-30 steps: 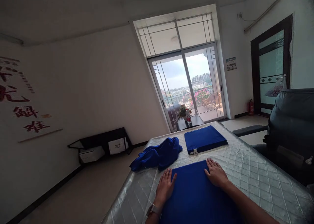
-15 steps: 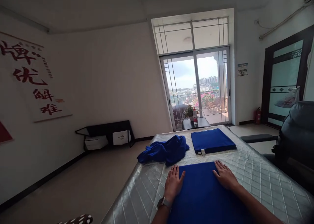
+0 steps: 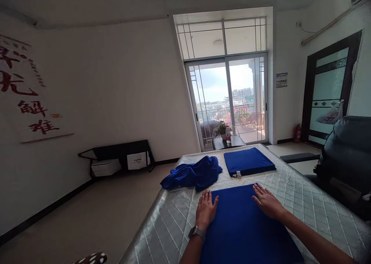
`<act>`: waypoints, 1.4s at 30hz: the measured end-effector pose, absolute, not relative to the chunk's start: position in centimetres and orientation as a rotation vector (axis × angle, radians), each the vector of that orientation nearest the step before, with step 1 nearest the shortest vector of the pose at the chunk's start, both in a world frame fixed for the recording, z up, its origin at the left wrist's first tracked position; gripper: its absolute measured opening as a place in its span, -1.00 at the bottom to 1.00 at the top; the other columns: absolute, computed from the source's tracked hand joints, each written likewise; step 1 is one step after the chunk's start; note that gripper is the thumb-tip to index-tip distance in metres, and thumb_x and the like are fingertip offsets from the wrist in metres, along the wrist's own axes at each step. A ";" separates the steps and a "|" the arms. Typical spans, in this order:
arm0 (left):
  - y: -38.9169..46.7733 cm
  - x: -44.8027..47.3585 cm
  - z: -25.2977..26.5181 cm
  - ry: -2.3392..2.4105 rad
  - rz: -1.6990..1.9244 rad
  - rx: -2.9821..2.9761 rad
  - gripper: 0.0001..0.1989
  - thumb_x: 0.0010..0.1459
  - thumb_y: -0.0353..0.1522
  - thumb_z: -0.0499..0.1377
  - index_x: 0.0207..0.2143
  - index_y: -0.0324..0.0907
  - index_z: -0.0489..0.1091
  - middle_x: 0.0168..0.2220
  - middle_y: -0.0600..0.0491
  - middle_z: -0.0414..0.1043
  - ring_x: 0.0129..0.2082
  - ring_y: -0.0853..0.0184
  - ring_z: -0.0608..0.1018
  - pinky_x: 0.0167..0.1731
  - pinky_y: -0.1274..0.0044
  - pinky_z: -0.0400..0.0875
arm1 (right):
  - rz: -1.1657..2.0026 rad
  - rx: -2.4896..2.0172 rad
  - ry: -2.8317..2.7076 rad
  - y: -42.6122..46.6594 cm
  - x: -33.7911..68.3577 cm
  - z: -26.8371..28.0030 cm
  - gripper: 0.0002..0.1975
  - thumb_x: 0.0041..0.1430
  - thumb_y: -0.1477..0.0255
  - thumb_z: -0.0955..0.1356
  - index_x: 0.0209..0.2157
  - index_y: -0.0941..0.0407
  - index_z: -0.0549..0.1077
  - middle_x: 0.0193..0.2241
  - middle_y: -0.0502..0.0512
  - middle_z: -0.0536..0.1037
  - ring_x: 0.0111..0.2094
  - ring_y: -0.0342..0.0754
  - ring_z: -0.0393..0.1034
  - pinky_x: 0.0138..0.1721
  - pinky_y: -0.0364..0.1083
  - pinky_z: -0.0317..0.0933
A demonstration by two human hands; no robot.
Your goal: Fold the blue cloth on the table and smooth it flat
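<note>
Left hand [image 3: 205,210] and right hand [image 3: 268,202] are lying flat and outstretched, gripping nothing, by the far corners of the blue cloth [image 3: 240,229], whose near end is running out of view. Farther left, a crumpled cloth [image 3: 194,173] is lying bunched, its shape hard to make out.

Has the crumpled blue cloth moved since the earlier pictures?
No; the crumpled blue cloth lies at the same spot on the quilted mattress; the view shifted.
</note>
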State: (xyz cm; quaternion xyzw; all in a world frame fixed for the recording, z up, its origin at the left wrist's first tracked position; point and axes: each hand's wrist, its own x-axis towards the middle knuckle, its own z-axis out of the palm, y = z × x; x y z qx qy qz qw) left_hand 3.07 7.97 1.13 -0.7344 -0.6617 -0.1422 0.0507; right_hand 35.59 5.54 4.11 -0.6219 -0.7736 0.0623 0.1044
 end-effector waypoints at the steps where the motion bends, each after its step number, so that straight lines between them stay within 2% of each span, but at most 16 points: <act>1: 8.0 3.1 1.1 -2.013 -0.435 -2.235 -0.21 0.39 0.03 -0.31 0.35 -0.37 0.12 0.37 -0.24 0.09 0.39 0.06 0.11 0.33 0.23 0.06 | 0.198 -1.831 -2.278 5.1 35.5 4.0 -0.26 0.38 0.07 -0.04 0.41 0.21 -0.02 0.43 0.14 -0.08 0.43 -0.01 -0.33 0.38 0.09 -0.31; 15: 8.6 3.1 0.6 -2.025 -0.382 -2.229 -0.22 0.39 0.02 -0.30 0.35 -0.40 0.09 0.38 -0.24 0.06 0.40 0.10 0.10 0.33 0.26 0.06 | 0.298 -1.923 -2.246 3.5 35.2 3.8 -0.22 0.36 0.05 -0.04 0.42 0.25 -0.09 0.44 0.12 -0.16 0.44 -0.01 -0.38 0.39 0.07 -0.44; 19: 8.6 3.0 0.5 -1.999 -0.372 -2.230 -0.24 0.39 0.01 -0.30 0.36 -0.35 0.09 0.38 -0.21 0.09 0.40 0.09 0.12 0.32 0.25 0.08 | 0.306 -1.918 -2.245 3.5 35.2 3.8 -0.22 0.36 0.06 -0.04 0.42 0.26 -0.10 0.44 0.14 -0.15 0.44 0.01 -0.39 0.39 0.07 -0.46; 23: 8.4 3.6 1.8 -2.030 -0.336 -2.120 -0.21 0.38 0.03 -0.30 0.35 -0.39 0.12 0.35 -0.25 0.14 0.38 0.04 0.16 0.31 0.23 0.08 | 0.312 -1.906 -2.244 3.6 35.4 3.6 -0.23 0.36 0.07 -0.04 0.42 0.27 -0.10 0.43 0.15 -0.14 0.44 0.00 -0.40 0.39 0.08 -0.47; 29: 6.8 13.0 3.6 -1.850 -0.391 -2.387 -0.23 0.40 0.00 -0.33 0.37 -0.38 0.07 0.38 -0.25 0.09 0.39 0.11 0.13 0.32 0.26 0.09 | 0.285 -1.900 -2.223 3.6 35.4 3.3 -0.24 0.37 0.09 -0.03 0.42 0.28 -0.08 0.43 0.17 -0.12 0.44 0.00 -0.36 0.39 0.08 -0.47; 32: 6.3 20.1 2.6 -1.644 -0.445 -2.638 -0.30 0.43 -0.05 -0.32 0.40 -0.31 -0.02 0.39 -0.19 0.06 0.41 0.14 0.07 0.33 0.23 0.09 | 0.246 -1.858 -2.263 3.6 35.6 2.9 -0.30 0.35 0.21 0.04 0.42 0.25 -0.06 0.43 0.13 -0.14 0.44 0.02 -0.36 0.39 0.10 -0.48; 35: 6.2 24.5 1.4 -1.559 -0.551 -2.744 -0.36 0.44 -0.13 -0.34 0.41 -0.26 -0.03 0.39 -0.21 0.06 0.41 0.13 0.09 0.31 0.14 0.11 | 0.236 -1.796 -2.299 3.6 35.8 2.2 -0.31 0.28 0.32 0.12 0.42 0.15 -0.02 0.43 0.04 -0.14 0.44 0.02 -0.38 0.39 0.08 -0.48; 38: 6.1 24.9 1.0 -1.585 -0.614 -2.723 -0.38 0.45 -0.16 -0.35 0.41 -0.23 -0.03 0.38 -0.19 0.08 0.40 0.13 0.11 0.32 0.13 0.10 | 0.243 -1.793 -2.277 3.8 36.0 1.9 -0.30 0.27 0.35 0.12 0.42 0.15 -0.01 0.42 0.06 -0.12 0.43 0.04 -0.36 0.39 0.09 -0.44; 42: 5.3 21.5 1.3 -1.653 -0.472 -2.651 -0.32 0.43 -0.07 -0.35 0.41 -0.26 -0.02 0.40 -0.12 0.03 0.42 0.18 0.04 0.36 0.22 0.04 | 0.222 -1.823 -2.279 4.1 35.8 2.3 -0.32 0.32 0.30 0.05 0.41 0.26 -0.01 0.42 0.18 -0.13 0.43 0.08 -0.32 0.38 0.14 -0.38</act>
